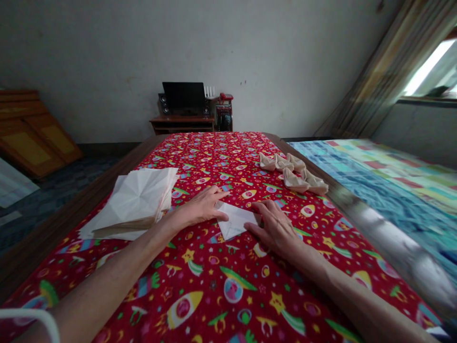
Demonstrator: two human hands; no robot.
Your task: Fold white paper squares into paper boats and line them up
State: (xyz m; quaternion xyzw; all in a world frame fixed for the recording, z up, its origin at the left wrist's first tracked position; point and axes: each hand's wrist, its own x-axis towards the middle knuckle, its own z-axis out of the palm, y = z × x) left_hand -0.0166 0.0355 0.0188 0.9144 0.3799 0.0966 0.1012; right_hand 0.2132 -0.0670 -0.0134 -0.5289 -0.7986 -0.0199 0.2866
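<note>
A small folded sheet of white paper (233, 224) lies on the red patterned cloth between my hands. At its left corner is my left hand (205, 208), thumb resting on the paper and forefinger stretched out beyond it, the fingers apart. My right hand (274, 223) has its fingers curled around the right corner, with the thumb at the near edge; part of that corner is hidden by the hand. To the left sits a stack of creased white paper sheets (137, 195). Several folded paper boat shapes (294, 180) stand in two rows at the right.
The red cloth (214, 295) covers a long table with a dark wooden edge (342, 205). A bed with a blue patterned cover (342, 176) is on the right. Beyond the table are a monitor (183, 96) and speakers on a desk. A wooden cabinet (34, 131) stands far left.
</note>
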